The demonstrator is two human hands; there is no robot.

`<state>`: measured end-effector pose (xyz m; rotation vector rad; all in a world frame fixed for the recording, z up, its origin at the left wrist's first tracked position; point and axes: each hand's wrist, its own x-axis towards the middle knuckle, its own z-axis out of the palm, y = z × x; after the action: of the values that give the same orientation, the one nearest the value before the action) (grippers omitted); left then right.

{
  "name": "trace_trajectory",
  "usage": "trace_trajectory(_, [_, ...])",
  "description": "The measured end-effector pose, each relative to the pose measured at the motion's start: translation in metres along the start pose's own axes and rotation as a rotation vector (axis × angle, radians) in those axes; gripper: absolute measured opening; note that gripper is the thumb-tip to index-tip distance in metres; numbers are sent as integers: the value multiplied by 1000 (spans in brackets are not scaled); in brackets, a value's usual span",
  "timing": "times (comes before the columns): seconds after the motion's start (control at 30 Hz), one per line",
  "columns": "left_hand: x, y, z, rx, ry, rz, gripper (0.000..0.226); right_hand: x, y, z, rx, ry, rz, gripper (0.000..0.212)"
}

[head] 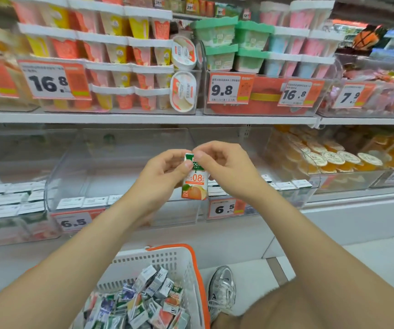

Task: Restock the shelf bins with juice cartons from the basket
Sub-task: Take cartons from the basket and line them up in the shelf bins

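Both hands hold one small juice carton [195, 179] up in the air. It is in front of the lower shelf, under the white edge of the upper shelf [143, 117] and high above the basket [192, 269]. The left hand [165, 173] grips the carton's side, with the thumb on the front. The right hand [224, 167] pinches the carton's top corner with its fingertips.

Just behind the carton is a big clear bin [120, 162] with a curved front edge. It has only one row of white-topped cartons [84, 201] at the front, and a lot of open room behind and above them. The bin on the left [8, 198] is packed with many rows of the same cartons. The bin behind the right hand has a few cartons along its front too.

The basket sits on the floor between the arms. It has white walls with holes and an orange rim. Inside is a loose pile of little cartons [143, 302] lying every way. A silver shoe [222, 290] stands just beside its right edge.

The held carton has a green top, a big orange "0.8" and a picture of a peachy fruit. The other words on it are too small to read. Two orange price tags on the lower bins say "6.5" [73, 222] and "6.5" [224, 208]. Tags on the upper bins say "16.8" [48, 83], "9.8" [223, 90], "16.8" [294, 94] and "7.9" [350, 97]. To the right are orange jelly cups [329, 157] with round lids.
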<state>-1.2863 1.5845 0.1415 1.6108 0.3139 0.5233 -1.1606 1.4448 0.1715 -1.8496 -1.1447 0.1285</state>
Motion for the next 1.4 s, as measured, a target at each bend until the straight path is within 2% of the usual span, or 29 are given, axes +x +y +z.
trace_trajectory(0.37, [-59, 22, -132, 114, 62, -21, 24, 12, -78, 114, 201, -79, 15, 32])
trace_trajectory(0.47, [-68, 22, -167, 130, 136, -3, 24, 21, -102, 146, 116, -92, -16, 50])
trace_trajectory(0.6, [-81, 23, -210, 225, 243, 33, 23, 33, -133, 186, 1, -78, -106, 51])
trace_trajectory(0.67, [-83, 22, -235, 358, 391, 38, 26, 39, -146, 207, -32, -43, -142, 50])
trace_trajectory(0.73, [-87, 17, -267, 616, 522, -24, 27, 52, -156, 231, -58, -26, -196, 51])
trace_trajectory(0.77, [-90, 11, -283, 770, 528, -87, 27, 59, -160, 244, -74, -37, -224, 49])
trace_trajectory(0.87, [-100, -13, -317, 1182, 386, -372, 47, 87, -164, 284, -168, -143, -318, 41])
trace_trajectory(0.93, [-106, -29, -325, 1351, 279, -494, 66, 105, -164, 309, -256, -210, -348, 40])
trace_trajectory(1.07, [-112, -47, -330, 1398, 151, -505, 66, 135, -163, 356, -400, -280, -330, 38])
trace_trajectory(1.2, [-113, -52, -328, 1445, 166, -490, 62, 161, -154, 396, -430, -424, -198, 30])
trace_trajectory(1.27, [-112, -54, -327, 1457, 166, -494, 60, 166, -152, 410, -461, -539, -143, 13])
trace_trajectory(1.4, [-112, -56, -327, 1455, 188, -490, 56, 166, -153, 416, -505, -662, -93, 15])
